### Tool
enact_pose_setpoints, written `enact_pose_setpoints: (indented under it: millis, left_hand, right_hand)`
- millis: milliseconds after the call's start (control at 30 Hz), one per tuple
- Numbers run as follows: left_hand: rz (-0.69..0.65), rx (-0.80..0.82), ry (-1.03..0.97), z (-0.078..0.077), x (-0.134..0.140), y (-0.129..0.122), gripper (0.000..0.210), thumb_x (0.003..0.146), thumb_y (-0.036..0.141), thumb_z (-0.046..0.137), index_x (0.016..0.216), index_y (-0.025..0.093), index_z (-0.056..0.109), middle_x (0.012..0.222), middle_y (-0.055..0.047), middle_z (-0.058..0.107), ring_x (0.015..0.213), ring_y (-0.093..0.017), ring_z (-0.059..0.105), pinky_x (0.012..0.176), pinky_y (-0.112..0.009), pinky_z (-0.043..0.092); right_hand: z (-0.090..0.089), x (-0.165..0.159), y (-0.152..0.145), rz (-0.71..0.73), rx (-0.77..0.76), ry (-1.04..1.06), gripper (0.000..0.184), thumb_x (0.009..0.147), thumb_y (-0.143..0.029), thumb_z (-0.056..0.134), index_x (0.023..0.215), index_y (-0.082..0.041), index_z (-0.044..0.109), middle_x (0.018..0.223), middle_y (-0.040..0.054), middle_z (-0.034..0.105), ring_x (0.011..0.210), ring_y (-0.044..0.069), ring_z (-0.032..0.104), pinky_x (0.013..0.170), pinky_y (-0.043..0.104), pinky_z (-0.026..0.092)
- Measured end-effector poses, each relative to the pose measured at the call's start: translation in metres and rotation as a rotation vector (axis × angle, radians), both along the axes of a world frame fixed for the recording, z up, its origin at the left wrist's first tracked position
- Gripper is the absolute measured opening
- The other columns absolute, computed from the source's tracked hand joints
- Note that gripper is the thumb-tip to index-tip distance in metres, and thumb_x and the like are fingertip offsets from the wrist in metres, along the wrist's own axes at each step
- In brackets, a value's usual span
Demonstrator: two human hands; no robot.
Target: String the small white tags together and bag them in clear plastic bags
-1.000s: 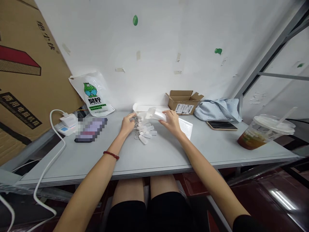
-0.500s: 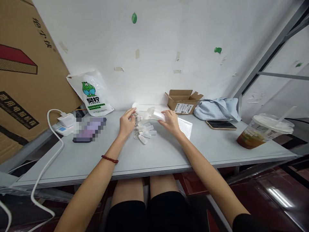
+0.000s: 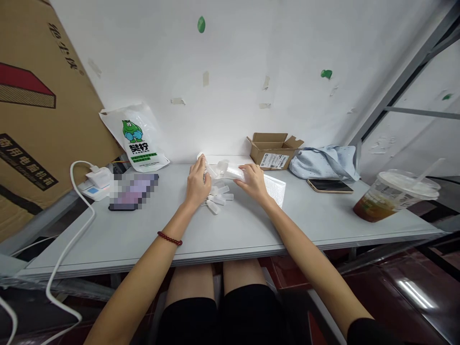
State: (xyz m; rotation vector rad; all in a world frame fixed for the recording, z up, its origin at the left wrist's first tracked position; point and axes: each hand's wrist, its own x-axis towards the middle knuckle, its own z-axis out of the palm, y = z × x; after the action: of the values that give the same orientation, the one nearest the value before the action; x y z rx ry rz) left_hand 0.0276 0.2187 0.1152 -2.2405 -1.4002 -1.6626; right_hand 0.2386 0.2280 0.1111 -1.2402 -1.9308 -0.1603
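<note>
A bunch of small white translucent tags (image 3: 218, 197) on metal rings lies in the middle of the table. My left hand (image 3: 197, 181) is closed over the ring end of this bunch and hides most of the rings. Just to the right, my right hand (image 3: 254, 180) grips a clear plastic bubble-wrap bag (image 3: 232, 171), its mouth turned toward the tags. Some tags seem to lie at or inside that mouth, though the clear layers blur together. A flat silvery-white bubble mailer (image 3: 276, 190) rests on the table beside my right wrist.
Behind stand an open small cardboard box (image 3: 269, 152) and a light-blue cloth bag (image 3: 323, 162). To the right are a phone (image 3: 330, 186) and a plastic drink cup (image 3: 377, 199). On the left lie a pixelated device (image 3: 136, 191), a white charger (image 3: 100, 177) and a printed plastic bag (image 3: 138, 143).
My left hand has shifted right and closed over the rings, covering tags that showed before. The right hand holds the bag in nearly the same spot.
</note>
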Motion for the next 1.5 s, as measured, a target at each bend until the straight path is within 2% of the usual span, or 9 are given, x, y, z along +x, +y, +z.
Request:
enact_pose_setpoints:
  millis: [167,467,733,933,1067,1133,1267,1400,1500]
  left_hand:
    - [0.070,-0.007,0.000,0.002,-0.003,0.001,0.042,0.086,0.024,0.044,0.126,0.013,0.054,0.121,-0.014,0.059,0.111,-0.025,0.053,0.092,-0.039,0.047]
    - [0.157,0.036,-0.022,0.004,-0.007,0.000,0.034,0.086,0.022,0.045,0.116,0.016,0.060,0.113,-0.011,0.061,0.100,-0.021,0.057,0.086,-0.035,0.048]
    - [0.020,0.059,0.067,0.003,0.001,-0.001,0.025,0.084,0.022,0.049,0.103,0.020,0.066,0.104,-0.006,0.069,0.095,-0.021,0.060,0.087,-0.036,0.047]
    - [-0.103,0.005,-0.030,0.005,0.004,-0.007,0.019,0.083,0.023,0.051,0.086,0.022,0.070,0.086,-0.003,0.073,0.083,-0.018,0.063,0.077,-0.031,0.049]
    - [-0.104,-0.084,-0.085,0.008,0.007,-0.011,0.010,0.079,0.023,0.056,0.078,0.021,0.066,0.082,-0.001,0.072,0.081,-0.017,0.067,0.076,-0.029,0.050]
    - [-0.086,-0.152,-0.097,0.010,0.009,-0.013,0.003,0.077,0.020,0.058,0.078,0.021,0.061,0.082,0.001,0.072,0.083,-0.018,0.068,0.077,-0.028,0.050]
    - [-0.141,-0.186,-0.132,0.010,0.011,-0.015,0.010,0.075,0.016,0.057,0.083,0.021,0.055,0.093,-0.001,0.072,0.088,-0.019,0.069,0.077,-0.028,0.052]
    - [-0.189,-0.136,-0.129,0.008,0.011,-0.014,0.014,0.077,0.016,0.054,0.090,0.020,0.055,0.098,-0.003,0.071,0.088,-0.018,0.069,0.078,-0.028,0.053]
    - [-0.145,-0.043,-0.118,0.007,0.010,-0.013,0.014,0.079,0.015,0.050,0.089,0.019,0.059,0.094,-0.004,0.071,0.089,-0.018,0.068,0.082,-0.030,0.052]
  right_hand:
    - [0.002,-0.001,-0.002,0.003,-0.005,-0.027,0.039,0.080,-0.044,0.059,0.111,-0.021,0.055,0.112,0.0102,0.057,0.104,0.029,0.049,0.086,0.042,0.038]
    - [0.003,-0.002,-0.003,-0.004,-0.003,-0.005,0.038,0.080,-0.043,0.060,0.110,-0.020,0.055,0.111,0.0104,0.058,0.104,0.028,0.049,0.087,0.041,0.037]
    - [0.002,-0.004,-0.004,0.016,0.009,-0.039,0.038,0.081,-0.043,0.058,0.113,-0.022,0.054,0.113,0.0102,0.056,0.106,0.029,0.047,0.089,0.043,0.036]
    - [0.001,-0.010,-0.007,0.064,0.017,-0.059,0.038,0.081,-0.042,0.059,0.112,-0.020,0.055,0.113,0.0109,0.057,0.105,0.028,0.048,0.088,0.041,0.036]
    - [0.003,-0.017,-0.012,0.092,0.031,-0.086,0.035,0.080,-0.037,0.061,0.109,-0.019,0.056,0.111,0.0109,0.059,0.104,0.027,0.049,0.086,0.040,0.036]
    - [0.004,-0.018,-0.013,0.097,0.034,-0.093,0.034,0.080,-0.037,0.061,0.108,-0.019,0.056,0.110,0.0109,0.059,0.104,0.027,0.049,0.087,0.039,0.037]
    - [0.003,-0.018,-0.012,0.090,0.032,-0.084,0.034,0.081,-0.039,0.058,0.109,-0.020,0.055,0.112,0.0110,0.058,0.106,0.028,0.049,0.087,0.040,0.036]
    - [0.001,-0.014,-0.008,0.068,0.027,-0.062,0.036,0.081,-0.040,0.059,0.111,-0.020,0.055,0.113,0.0113,0.057,0.106,0.028,0.049,0.087,0.041,0.037]
    - [0.001,-0.011,-0.005,0.056,0.026,-0.055,0.038,0.081,-0.040,0.059,0.112,-0.020,0.054,0.113,0.0114,0.057,0.106,0.028,0.048,0.088,0.041,0.036]
